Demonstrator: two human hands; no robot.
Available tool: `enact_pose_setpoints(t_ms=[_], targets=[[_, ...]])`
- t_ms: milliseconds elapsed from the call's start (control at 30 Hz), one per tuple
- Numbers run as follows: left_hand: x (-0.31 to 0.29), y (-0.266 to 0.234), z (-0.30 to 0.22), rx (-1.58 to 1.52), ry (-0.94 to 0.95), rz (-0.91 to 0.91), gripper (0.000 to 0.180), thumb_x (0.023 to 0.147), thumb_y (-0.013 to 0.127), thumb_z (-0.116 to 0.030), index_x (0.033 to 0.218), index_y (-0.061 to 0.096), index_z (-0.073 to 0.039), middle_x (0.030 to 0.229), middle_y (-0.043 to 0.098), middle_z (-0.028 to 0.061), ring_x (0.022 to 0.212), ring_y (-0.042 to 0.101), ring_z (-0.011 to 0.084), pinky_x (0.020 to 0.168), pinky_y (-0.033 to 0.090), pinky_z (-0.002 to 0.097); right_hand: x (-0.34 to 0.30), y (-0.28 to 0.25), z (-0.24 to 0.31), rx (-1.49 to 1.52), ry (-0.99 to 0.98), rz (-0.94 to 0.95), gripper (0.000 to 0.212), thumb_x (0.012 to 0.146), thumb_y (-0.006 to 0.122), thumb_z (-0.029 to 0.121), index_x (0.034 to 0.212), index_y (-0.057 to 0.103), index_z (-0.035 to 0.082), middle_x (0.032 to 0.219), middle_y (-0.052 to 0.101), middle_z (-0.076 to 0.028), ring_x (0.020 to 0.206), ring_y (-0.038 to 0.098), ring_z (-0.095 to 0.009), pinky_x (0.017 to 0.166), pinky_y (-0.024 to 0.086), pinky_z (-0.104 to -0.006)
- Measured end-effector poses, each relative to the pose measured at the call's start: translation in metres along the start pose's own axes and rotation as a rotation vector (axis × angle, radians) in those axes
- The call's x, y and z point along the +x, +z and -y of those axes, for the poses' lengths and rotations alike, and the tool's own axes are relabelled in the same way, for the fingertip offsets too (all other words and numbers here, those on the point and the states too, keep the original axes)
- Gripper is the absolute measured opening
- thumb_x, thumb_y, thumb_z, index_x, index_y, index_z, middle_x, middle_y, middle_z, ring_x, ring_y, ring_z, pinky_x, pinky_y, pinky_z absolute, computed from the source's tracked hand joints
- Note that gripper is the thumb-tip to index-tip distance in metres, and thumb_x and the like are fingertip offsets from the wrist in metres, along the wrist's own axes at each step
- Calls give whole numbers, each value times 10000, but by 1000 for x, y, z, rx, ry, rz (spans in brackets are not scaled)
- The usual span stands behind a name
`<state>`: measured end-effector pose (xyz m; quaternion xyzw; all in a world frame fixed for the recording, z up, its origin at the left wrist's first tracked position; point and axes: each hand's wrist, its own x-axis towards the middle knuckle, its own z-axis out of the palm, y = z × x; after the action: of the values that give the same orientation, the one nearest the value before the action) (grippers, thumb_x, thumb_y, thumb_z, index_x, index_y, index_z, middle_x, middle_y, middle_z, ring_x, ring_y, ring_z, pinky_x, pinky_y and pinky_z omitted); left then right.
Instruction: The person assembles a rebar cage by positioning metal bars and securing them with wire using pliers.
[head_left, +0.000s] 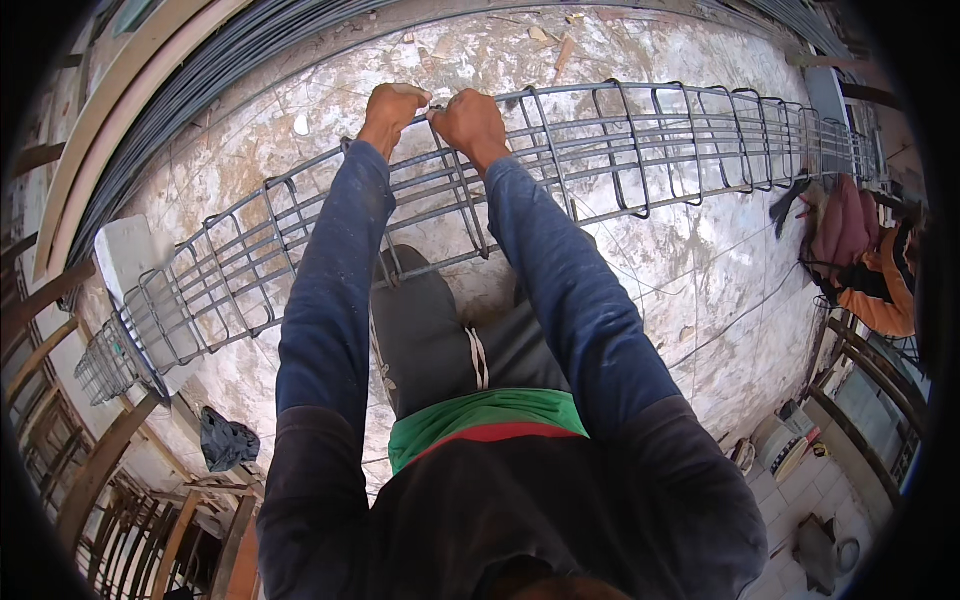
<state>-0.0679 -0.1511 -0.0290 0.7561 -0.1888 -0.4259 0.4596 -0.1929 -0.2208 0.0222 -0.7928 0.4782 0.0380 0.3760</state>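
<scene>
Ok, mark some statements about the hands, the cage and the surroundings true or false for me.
The left hand and right hand are at the far side of the metal cage. True.
The hands are at opposite ends of the cage. False: they are close together.
The forearm sleeves are orange. False: they are blue.
Long rods lie at upper left. True.
The crumpled black plastic lies at right. False: it is at left.

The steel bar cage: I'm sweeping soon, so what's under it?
Pale floor shows under the steel bar cage, plus a pale slab near its left end and one grey knee. The left forearm and right forearm hide floor behind them.
</scene>
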Motion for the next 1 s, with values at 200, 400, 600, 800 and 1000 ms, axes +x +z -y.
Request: enact_pose_setpoints(t_ms=[200,400,600,800,1000], targets=[[-12,22,-14,608,281,-259,133,787,666,-165,853,758,-95,792,714,137,746,690,292,720,517,383,10,1,-1,-28,-18,-16,411,753,717,359,864,709,-36,908,687,-263,899,683,-381,785,553,-427],[-10,11,0,493,368,-237,135,798,678,-153,848,740,-44,723,703,126,665,682,230,652,505,332,18,-3,-2,32,-21,5,469,706,755,366,870,702,-69,917,674,-292,920,675,-395,820,552,-425],[2,22,9,293,228,-232,204,800,703,-121,951,716,14,751,695,92,652,648,146,584,515,283,21,-6,-14,11,-82,11,399,663,768,339,820,720,-24,875,692,-247,870,691,-373,786,568,-425],[-14,37,15,319,235,-496,277,753,800,-125,925,646,27,741,698,118,649,655,166,613,517,303,21,-9,-15,-105,-113,-5,369,678,748,342,833,730,8,888,707,-209,868,699,-348,764,563,-429],[-42,22,8,221,550,-398,200,774,619,-30,973,600,-15,884,729,127,766,708,211,729,526,314,19,-54,17,-521,-348,231,244,763,701,237,948,737,81,983,712,-174,955,691,-316,788,554,-420]])
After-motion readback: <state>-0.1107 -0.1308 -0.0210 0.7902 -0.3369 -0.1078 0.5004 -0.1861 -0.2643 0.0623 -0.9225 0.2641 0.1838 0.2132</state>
